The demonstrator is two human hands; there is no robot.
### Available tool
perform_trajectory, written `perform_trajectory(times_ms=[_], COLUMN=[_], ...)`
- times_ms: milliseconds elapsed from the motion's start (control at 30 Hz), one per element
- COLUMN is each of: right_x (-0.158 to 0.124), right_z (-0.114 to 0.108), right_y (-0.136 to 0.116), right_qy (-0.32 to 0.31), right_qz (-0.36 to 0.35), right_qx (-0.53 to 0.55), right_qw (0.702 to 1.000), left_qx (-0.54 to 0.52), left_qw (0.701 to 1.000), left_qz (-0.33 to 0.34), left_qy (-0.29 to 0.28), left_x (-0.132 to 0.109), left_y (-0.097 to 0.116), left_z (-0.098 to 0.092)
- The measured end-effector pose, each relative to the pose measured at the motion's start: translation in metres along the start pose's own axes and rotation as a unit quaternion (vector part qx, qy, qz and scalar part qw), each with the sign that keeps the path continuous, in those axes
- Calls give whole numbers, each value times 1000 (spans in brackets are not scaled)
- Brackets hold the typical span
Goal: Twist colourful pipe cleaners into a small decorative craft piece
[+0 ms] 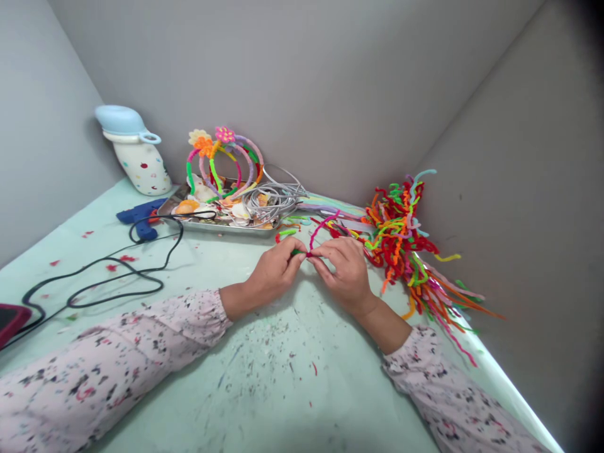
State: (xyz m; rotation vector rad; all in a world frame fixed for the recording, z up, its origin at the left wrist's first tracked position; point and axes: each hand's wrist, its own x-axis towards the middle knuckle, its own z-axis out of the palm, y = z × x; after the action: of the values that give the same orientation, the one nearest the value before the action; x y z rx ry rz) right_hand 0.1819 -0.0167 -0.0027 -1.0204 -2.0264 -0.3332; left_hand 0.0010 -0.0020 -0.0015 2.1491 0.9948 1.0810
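Observation:
Over the middle of the table my left hand (277, 269) pinches a green fuzzy piece, mostly hidden by its fingers. Close beside it, my right hand (346, 272) has thumb and fingers pressed together on a magenta pipe cleaner (317, 233). The pipe cleaner's free end curves up and to the right. Green and magenta meet in the small gap between my fingertips; whether they form one piece I cannot tell. Just beyond my hands lie short coloured pipe cleaner pieces (287, 233).
Behind my left hand, a metal tray (226, 229) bears flowered headbands (212, 170) and a grey wire coil (276, 200). A blue glue gun (144, 215), its black cord (117, 294) and a white bottle (141, 165) occupy the left. Tangled pipe cleaners (401, 233) are heaped right.

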Motion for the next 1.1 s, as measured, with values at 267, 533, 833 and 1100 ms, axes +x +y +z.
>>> perform_trajectory(times_ms=[267,533,833,1100], right_x=[0,0,-1,-2], right_z=[0,1,2,3], right_y=[-1,-1,-2,-2], right_qy=[-9,-29,-71,-111], right_qz=[10,27,35,51], right_qx=[5,20,30,64], right_qw=[1000,999,996,990], left_qx=[8,17,51,61], left_qw=[1000,1000,999,998], left_qz=[2,-3,7,24], left_qy=[0,-4,-9,-21], left_x=[-1,-1,-2,-3], left_y=[1,1,0,-1], left_z=[-1,-1,0,1])
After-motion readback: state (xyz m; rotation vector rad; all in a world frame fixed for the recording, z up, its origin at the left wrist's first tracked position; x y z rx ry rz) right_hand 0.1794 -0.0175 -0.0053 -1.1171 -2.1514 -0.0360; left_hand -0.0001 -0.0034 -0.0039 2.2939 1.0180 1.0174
